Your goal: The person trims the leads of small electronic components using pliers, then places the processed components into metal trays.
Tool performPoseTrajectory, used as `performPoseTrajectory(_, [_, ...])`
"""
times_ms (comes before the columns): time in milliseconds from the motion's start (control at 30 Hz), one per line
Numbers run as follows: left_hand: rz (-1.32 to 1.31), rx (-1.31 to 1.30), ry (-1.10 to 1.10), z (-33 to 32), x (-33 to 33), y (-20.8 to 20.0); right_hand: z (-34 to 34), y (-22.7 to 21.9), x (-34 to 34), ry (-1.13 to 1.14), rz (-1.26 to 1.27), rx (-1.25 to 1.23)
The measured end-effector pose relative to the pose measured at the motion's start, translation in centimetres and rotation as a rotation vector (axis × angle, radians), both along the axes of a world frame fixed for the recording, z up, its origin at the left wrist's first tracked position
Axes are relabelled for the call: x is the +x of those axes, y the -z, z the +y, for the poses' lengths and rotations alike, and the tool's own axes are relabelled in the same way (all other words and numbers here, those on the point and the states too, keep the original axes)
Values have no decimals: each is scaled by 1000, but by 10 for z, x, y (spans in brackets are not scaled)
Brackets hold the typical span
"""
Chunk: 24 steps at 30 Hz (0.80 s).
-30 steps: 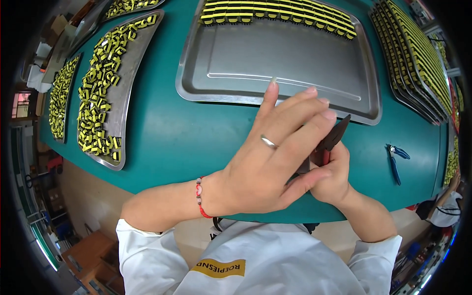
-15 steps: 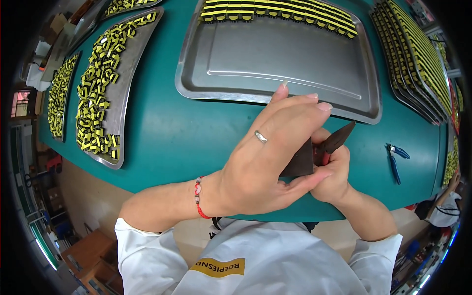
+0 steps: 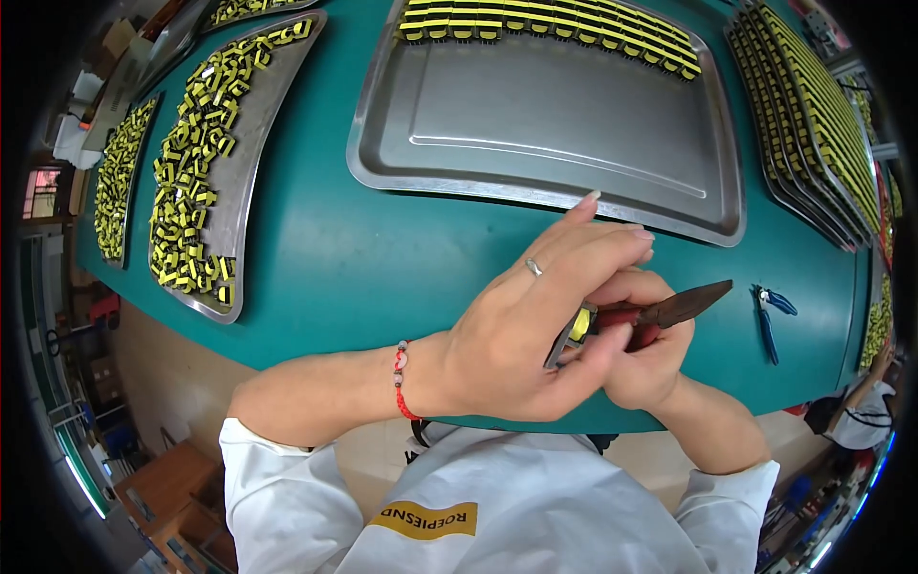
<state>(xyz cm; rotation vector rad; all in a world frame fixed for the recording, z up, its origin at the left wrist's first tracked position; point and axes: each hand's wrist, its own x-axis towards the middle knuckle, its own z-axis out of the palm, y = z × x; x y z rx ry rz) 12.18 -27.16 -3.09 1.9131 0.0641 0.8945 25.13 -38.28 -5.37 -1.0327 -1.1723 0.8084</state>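
Observation:
My left hand [image 3: 507, 340] wears a ring and is closed around a small yellow-and-black coil part [image 3: 580, 325]. Only a bit of its yellow face and a grey edge show between thumb and fingers. In my right hand [image 3: 655, 368] is a pair of pliers [image 3: 688, 301] with red handles, its dark pointed jaws aimed to the right. Both hands meet over the green table near its front edge, thumb and fingers overlapping, so the handles are partly hidden. Just beyond them lies a metal tray [image 3: 555, 158] with rows of similar yellow-and-black parts [image 3: 545, 29] along its far side.
To the left, a tray [image 3: 251, 182] carries loose yellow-and-black parts, with another heap [image 3: 122, 182] farther left. Stacked trays of lined-up parts [image 3: 813, 124] stand at the right. Blue-handled cutters [image 3: 768, 320] lie on the green table [image 3: 316, 277] right of my hands.
Both hands have shifted slightly right and turned. The pliers' jaws now point more to the right, away from the tray. The yellow face of the held part has come into sight.

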Motion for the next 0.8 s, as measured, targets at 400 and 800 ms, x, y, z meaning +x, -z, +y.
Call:
performPoseTrajectory(400, [144, 85, 23, 12, -8, -8, -1, -5, -3, -54, 190, -95])
performPoseTrajectory(800, [117, 150, -50, 8, -2, -12, 3, -5, 4, 8, 55, -211])
